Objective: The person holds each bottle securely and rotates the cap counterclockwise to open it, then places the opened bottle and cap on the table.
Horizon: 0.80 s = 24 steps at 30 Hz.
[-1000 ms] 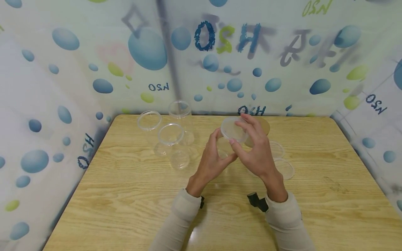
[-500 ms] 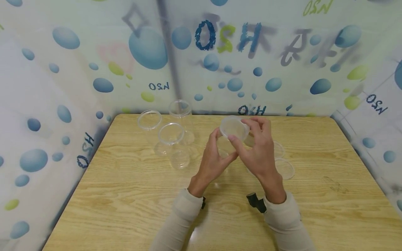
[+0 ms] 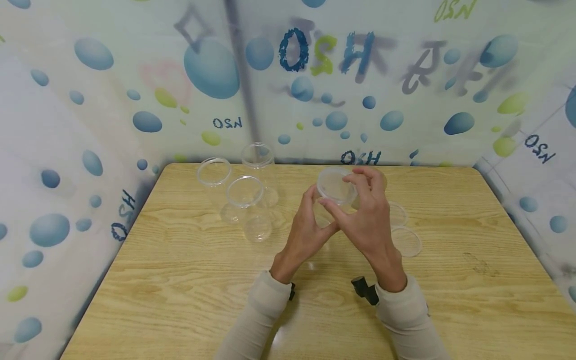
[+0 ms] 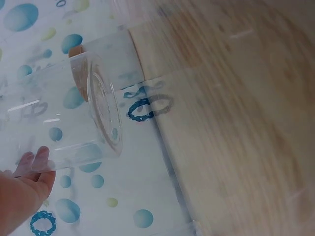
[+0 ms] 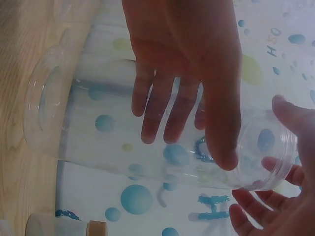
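A clear plastic jar is held upright above the table between both hands. My left hand grips its body, fingers round one side and thumb on the other. Over its mouth sits a round translucent lid, and my right hand holds this lid at the rim with thumb and fingertips. In the right wrist view the left hand wraps the jar, its fingers showing through the clear wall. The right hand's fingers are at the lid end. Fingers also touch the jar's side in the left wrist view.
Three open clear jars stand at the left: a front one, a left one and a back one. Flat clear lids lie right of the hands. A container with a brown top stands behind, mostly hidden by the right hand.
The right fingers have shifted on the lid, moving to its far right edge and then back slightly over it. The jar stays in nearly the same place in the left hand.
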### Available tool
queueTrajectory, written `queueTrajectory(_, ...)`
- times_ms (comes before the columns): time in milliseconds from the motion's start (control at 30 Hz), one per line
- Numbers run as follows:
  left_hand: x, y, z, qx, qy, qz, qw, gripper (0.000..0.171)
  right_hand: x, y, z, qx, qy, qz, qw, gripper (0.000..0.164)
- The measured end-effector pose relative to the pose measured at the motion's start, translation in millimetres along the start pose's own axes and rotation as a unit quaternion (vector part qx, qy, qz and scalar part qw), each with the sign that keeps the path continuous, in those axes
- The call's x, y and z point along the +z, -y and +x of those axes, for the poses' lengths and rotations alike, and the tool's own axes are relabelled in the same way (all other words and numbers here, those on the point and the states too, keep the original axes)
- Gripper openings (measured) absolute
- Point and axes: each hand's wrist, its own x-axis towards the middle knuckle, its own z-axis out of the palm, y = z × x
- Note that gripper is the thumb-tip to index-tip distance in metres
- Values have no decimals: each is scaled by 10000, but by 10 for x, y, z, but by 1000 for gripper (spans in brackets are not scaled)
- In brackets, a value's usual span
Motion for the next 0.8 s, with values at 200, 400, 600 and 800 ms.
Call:
queueTrajectory(200,-21,-1,5,-12,55,-158,9999,87,9,-18,0,-145,85,122,9998,50)
queueTrajectory(400,-21,26,6,78,138,-528,9985,88,-1,-54,9,-356,262,295,9986,46)
queueTrajectory(600,-26,36,14,107,162,-555,9983,89,-2,-88,16,-468,361,548,9967,43)
queueTrajectory(800,-29,45,22,74,214,-679,9974,89,-7,-116,22,-450,454,775,9949,42)
